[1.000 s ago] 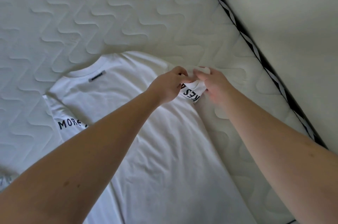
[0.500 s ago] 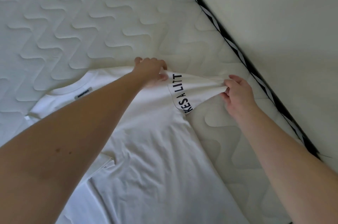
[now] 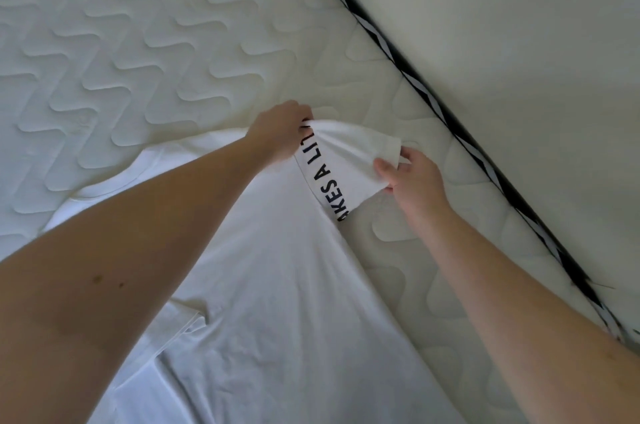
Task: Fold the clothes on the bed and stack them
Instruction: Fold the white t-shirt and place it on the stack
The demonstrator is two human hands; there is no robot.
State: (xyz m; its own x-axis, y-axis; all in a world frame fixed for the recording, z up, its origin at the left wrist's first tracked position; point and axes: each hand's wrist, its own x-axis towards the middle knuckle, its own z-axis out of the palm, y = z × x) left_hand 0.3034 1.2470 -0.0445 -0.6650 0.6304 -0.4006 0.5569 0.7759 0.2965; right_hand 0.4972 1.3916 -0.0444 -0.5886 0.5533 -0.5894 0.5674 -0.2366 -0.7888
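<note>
A white T-shirt (image 3: 277,302) lies flat on the quilted mattress (image 3: 138,42), collar toward the far left and partly hidden by my left forearm. Its right sleeve (image 3: 349,160), printed with black letters, is lifted and stretched out. My left hand (image 3: 280,136) grips the sleeve where it meets the shoulder. My right hand (image 3: 412,177) pinches the sleeve's hem end, thumb on top. The sleeve spans taut between both hands, just above the mattress.
The mattress's black-and-white taped edge (image 3: 433,105) runs diagonally on the right, with a pale wall (image 3: 519,25) beyond it. Bare mattress lies beyond and to the right of the shirt.
The two hands started close together on the bunched sleeve, then drew apart. The sleeve is now spread out between them, showing more lettering. The view has shifted left.
</note>
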